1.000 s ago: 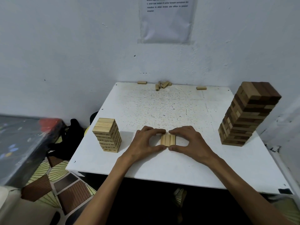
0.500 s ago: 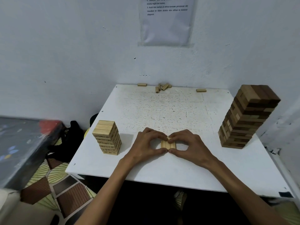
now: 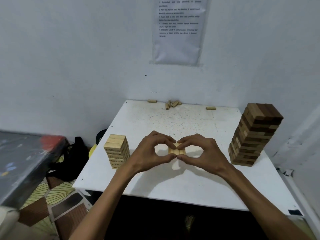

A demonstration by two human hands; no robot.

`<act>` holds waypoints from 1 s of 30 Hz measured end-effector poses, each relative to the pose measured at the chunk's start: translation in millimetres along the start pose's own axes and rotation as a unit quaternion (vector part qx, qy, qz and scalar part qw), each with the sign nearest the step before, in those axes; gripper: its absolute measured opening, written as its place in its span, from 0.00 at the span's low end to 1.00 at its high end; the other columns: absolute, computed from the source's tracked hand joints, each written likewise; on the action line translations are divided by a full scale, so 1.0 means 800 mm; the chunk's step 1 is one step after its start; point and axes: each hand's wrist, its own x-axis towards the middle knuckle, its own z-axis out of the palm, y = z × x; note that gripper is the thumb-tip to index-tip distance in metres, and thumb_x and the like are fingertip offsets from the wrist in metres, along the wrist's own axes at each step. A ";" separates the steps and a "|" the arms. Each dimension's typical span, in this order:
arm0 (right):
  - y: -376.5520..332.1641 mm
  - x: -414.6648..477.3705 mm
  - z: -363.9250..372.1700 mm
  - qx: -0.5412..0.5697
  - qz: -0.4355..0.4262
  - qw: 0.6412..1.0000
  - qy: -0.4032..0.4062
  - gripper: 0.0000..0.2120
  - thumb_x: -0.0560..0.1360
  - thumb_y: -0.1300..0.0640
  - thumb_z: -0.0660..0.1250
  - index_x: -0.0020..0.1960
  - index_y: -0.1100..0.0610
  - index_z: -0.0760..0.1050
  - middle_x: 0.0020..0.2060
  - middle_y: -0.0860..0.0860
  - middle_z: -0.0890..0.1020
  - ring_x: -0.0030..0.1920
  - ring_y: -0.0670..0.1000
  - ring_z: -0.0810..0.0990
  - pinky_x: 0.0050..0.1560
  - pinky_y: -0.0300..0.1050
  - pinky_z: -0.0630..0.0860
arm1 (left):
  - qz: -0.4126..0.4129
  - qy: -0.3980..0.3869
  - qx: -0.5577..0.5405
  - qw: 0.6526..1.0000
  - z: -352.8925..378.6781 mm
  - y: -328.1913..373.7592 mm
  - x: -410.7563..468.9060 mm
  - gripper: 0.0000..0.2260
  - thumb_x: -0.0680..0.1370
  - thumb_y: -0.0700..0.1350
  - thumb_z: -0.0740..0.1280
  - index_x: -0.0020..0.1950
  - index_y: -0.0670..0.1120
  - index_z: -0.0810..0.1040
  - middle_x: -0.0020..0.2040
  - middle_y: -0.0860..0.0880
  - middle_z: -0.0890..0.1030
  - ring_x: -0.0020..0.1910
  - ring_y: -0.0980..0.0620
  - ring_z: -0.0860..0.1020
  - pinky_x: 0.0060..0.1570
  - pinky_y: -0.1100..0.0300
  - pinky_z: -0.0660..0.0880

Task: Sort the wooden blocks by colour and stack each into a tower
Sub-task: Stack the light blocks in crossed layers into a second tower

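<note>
The three light blocks [image 3: 177,149] are now lifted just off the counter [image 3: 173,187], earlier flat on it. The left hand [image 3: 149,153] and right hand [image 3: 206,153] pinch them as one row between thumbs and fingers. The light tower [image 3: 117,151] stands to the left, the brown tower [image 3: 252,135] to the right.

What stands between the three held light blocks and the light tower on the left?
Nothing visible besides the holding left hand: the three light blocks, pinched by it and the right hand, have only white table between them and the light tower.
</note>
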 end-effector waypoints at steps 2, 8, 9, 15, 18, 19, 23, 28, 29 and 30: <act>-0.015 0.007 -0.001 -0.003 -0.014 1.000 0.007 0.13 0.69 0.52 0.82 0.52 0.49 0.86 0.55 0.39 0.84 0.59 0.46 0.82 0.59 0.50 0.78 | 0.015 0.002 0.014 1.000 -0.016 0.012 -0.002 0.10 0.73 0.46 0.79 0.52 0.54 0.85 0.58 0.62 0.83 0.63 0.56 0.74 0.52 0.75 0.65; -0.056 0.032 0.006 -0.008 -0.030 0.999 0.032 0.12 0.69 0.51 0.82 0.50 0.49 0.85 0.53 0.39 0.85 0.59 0.45 0.82 0.59 0.51 0.78 | 0.034 0.007 0.029 0.999 -0.069 0.025 -0.005 0.09 0.73 0.47 0.80 0.51 0.54 0.85 0.58 0.63 0.83 0.61 0.55 0.76 0.51 0.74 0.66; -0.061 0.036 0.009 -0.006 -0.030 0.999 0.036 0.11 0.69 0.51 0.82 0.49 0.49 0.85 0.53 0.39 0.85 0.58 0.45 0.83 0.58 0.51 0.78 | 0.034 0.004 0.029 0.999 -0.077 0.025 -0.006 0.09 0.73 0.47 0.80 0.51 0.54 0.84 0.58 0.62 0.84 0.61 0.55 0.76 0.51 0.74 0.66; -0.092 0.065 0.043 0.002 -0.032 0.998 0.052 0.11 0.68 0.52 0.83 0.48 0.50 0.84 0.51 0.39 0.85 0.56 0.45 0.83 0.56 0.48 0.78 | 0.014 -0.008 0.011 1.000 -0.126 0.014 -0.015 0.09 0.73 0.46 0.80 0.50 0.54 0.84 0.59 0.62 0.84 0.63 0.54 0.75 0.53 0.62 0.70; -0.106 0.082 0.067 0.015 -0.024 0.998 0.048 0.11 0.68 0.51 0.82 0.47 0.49 0.84 0.49 0.39 0.85 0.55 0.45 0.82 0.56 0.47 0.78 | -0.008 -0.006 -0.014 1.000 -0.152 -0.002 -0.025 0.10 0.72 0.45 0.80 0.50 0.53 0.85 0.59 0.60 0.84 0.61 0.53 0.75 0.53 0.58 0.70; -0.109 0.087 0.075 0.018 -0.020 0.999 0.043 0.11 0.68 0.51 0.82 0.47 0.49 0.84 0.49 0.39 0.85 0.55 0.45 0.82 0.56 0.48 0.78 | -0.014 -0.006 -0.015 1.000 -0.160 -0.007 -0.027 0.10 0.71 0.46 0.79 0.51 0.53 0.85 0.59 0.60 0.84 0.59 0.54 0.75 0.53 0.59 0.69; -0.117 0.106 0.108 0.015 -0.005 1.000 0.020 0.11 0.68 0.49 0.81 0.47 0.48 0.84 0.48 0.39 0.85 0.56 0.45 0.81 0.57 0.50 0.78 | -0.031 -0.009 -0.013 0.999 -0.185 -0.034 -0.037 0.12 0.72 0.44 0.81 0.53 0.53 0.85 0.59 0.58 0.85 0.59 0.53 0.75 0.53 0.58 0.69; -0.128 0.116 0.139 -0.001 0.010 1.000 0.013 0.13 0.68 0.46 0.80 0.49 0.46 0.82 0.48 0.39 0.84 0.55 0.43 0.77 0.56 0.47 0.75 | -0.049 -0.016 -0.015 0.999 -0.208 -0.059 -0.050 0.13 0.71 0.47 0.80 0.54 0.55 0.85 0.60 0.57 0.84 0.59 0.50 0.77 0.56 0.45 0.71; -0.130 0.116 0.145 -0.009 0.016 1.000 0.012 0.14 0.68 0.45 0.80 0.51 0.45 0.81 0.48 0.38 0.83 0.55 0.42 0.76 0.56 0.45 0.74 | -0.056 -0.013 -0.022 0.998 -0.211 -0.062 -0.052 0.15 0.70 0.48 0.80 0.56 0.56 0.85 0.59 0.56 0.84 0.56 0.52 0.77 0.56 0.44 0.72; -0.132 0.116 0.149 -0.015 0.022 1.000 0.010 0.15 0.68 0.44 0.80 0.52 0.44 0.80 0.48 0.37 0.82 0.55 0.41 0.75 0.56 0.44 0.74 | -0.060 -0.010 -0.030 0.998 -0.213 -0.064 -0.054 0.18 0.70 0.48 0.80 0.58 0.55 0.84 0.58 0.55 0.84 0.54 0.53 0.77 0.56 0.44 0.72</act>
